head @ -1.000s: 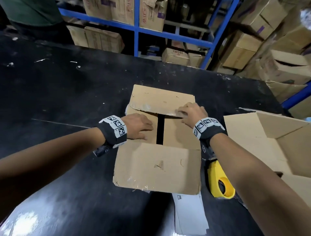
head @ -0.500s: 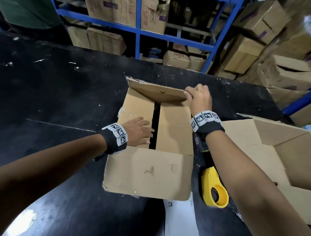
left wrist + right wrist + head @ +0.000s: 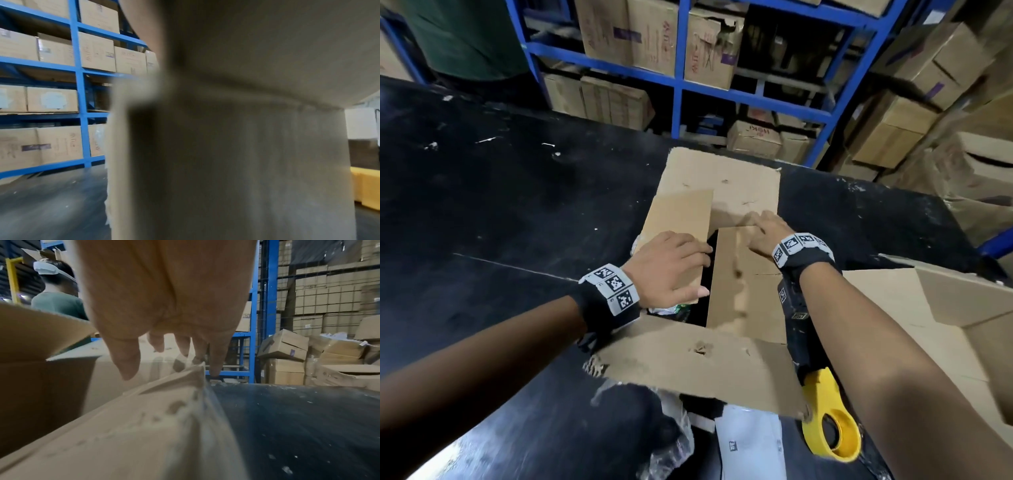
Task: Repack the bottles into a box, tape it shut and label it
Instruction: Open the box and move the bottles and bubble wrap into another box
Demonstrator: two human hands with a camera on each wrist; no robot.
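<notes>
A worn cardboard box [image 3: 698, 359] stands mid-table with its near and far flaps [image 3: 722, 178] folded outward. My left hand [image 3: 671, 267] grips the left inner flap [image 3: 678, 219] at its inner edge, and the flap is tilted up. Under it, something green and white [image 3: 667, 308] shows in the dark gap. My right hand [image 3: 767, 233] rests with straight fingers on the far end of the right inner flap [image 3: 743, 281]. In the right wrist view its fingertips [image 3: 213, 369] touch that flap's far corner [image 3: 193, 374]. In the left wrist view blurred cardboard [image 3: 226, 162] fills the frame.
A yellow tape dispenser [image 3: 828, 421] lies right of the box, under my right forearm. An open empty carton [image 3: 928, 308] stands at the right. White papers [image 3: 750, 445] and clear plastic wrap [image 3: 671, 445] lie at the near edge. Blue shelving [image 3: 678, 85] with cartons stands behind the black table [image 3: 500, 205].
The far flap, held half upright by my right hand, now lies folded outward. My right hand came down onto the right flap. My left hand has lifted the left flap.
</notes>
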